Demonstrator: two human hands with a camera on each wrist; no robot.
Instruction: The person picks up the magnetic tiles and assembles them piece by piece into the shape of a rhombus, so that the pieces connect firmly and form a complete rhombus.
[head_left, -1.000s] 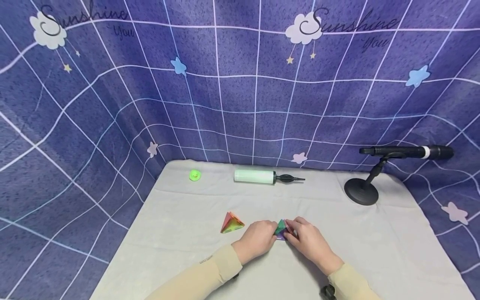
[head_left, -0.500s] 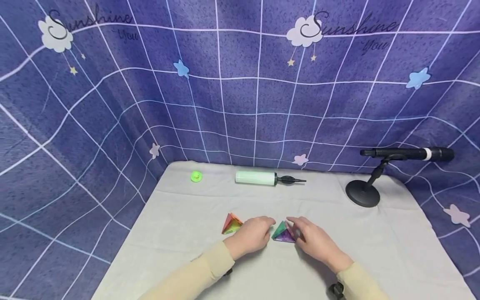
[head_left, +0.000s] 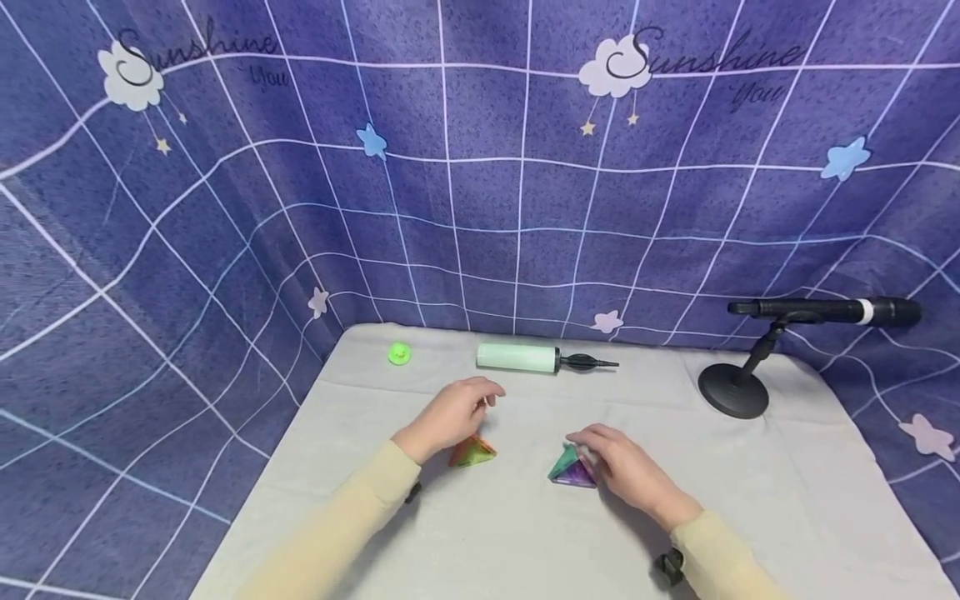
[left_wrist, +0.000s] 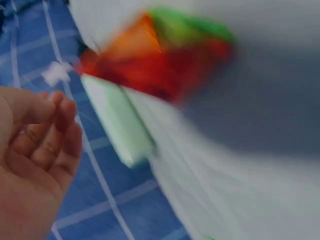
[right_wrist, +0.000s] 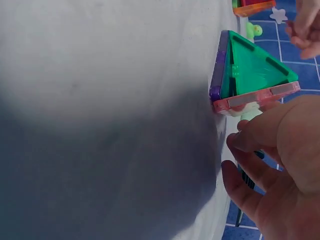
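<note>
Two small pyramids of translucent magnetic tiles stand on the white tabletop. One is red, orange and yellow-green; my left hand hovers over its far left side, fingers loosely bent and holding nothing. In the left wrist view, that tile pyramid is blurred and apart from the fingers. The other pyramid is green, purple and pink. My right hand is at its right side with relaxed fingers. In the right wrist view, those fingers lie close beside the pink tile; whether they touch it is unclear.
A pale green hand pump with a black nozzle lies along the table's back. Left of it sits a bright green toy duck. At the back right, a black microphone rests on its stand. A blue grid-patterned curtain encloses the table.
Both hands were at the green and purple pyramid. The left hand has let go and moved left, up over the red and yellow-green one. The right hand's fingers have loosened beside its pyramid.
</note>
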